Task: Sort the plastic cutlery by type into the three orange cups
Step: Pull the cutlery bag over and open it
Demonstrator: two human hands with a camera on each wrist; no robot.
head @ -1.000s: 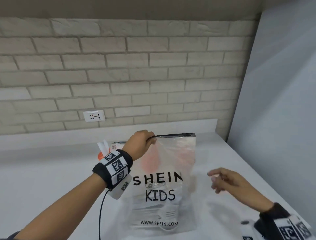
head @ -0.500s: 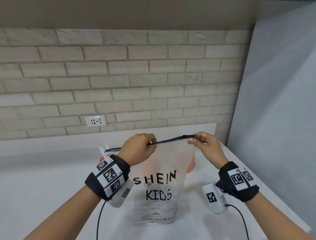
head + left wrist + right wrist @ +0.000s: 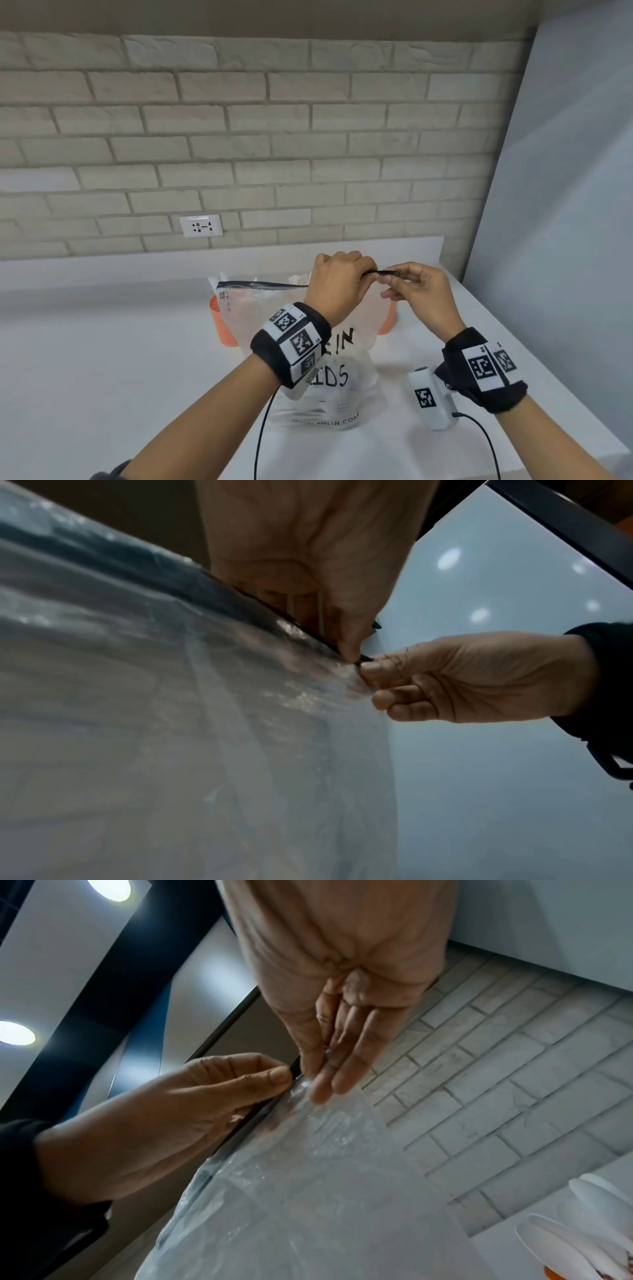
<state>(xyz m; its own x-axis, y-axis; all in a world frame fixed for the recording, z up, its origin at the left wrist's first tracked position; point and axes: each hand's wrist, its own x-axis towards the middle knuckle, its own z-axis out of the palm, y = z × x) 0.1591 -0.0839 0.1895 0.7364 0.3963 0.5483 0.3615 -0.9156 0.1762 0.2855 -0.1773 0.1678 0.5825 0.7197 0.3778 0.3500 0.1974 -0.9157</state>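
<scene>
A clear zip bag (image 3: 346, 377) printed SHEIN KIDS stands on the white counter (image 3: 102, 359), with faint white cutlery at its bottom. My left hand (image 3: 363, 278) pinches the bag's black zip strip (image 3: 260, 284) close to its right end. Right beside it, my right hand (image 3: 390, 279) pinches the strip's end. The left wrist view shows both pinches meeting on the strip (image 3: 356, 657); the right wrist view shows the same (image 3: 296, 1073). Behind the bag stand orange mesh cups (image 3: 219, 322) (image 3: 388, 318). White spoons (image 3: 582, 1231) stick out of one cup.
A brick wall (image 3: 274, 154) with a socket (image 3: 201, 226) runs behind the counter. A pale panel (image 3: 565, 205) closes the right side. The counter's front right edge (image 3: 582, 455) lies near my right forearm. Cables hang from both wrist cameras.
My right hand rose from the counter to pinch the zip's right end. My left hand then slid right along the strip until it met the right hand.
</scene>
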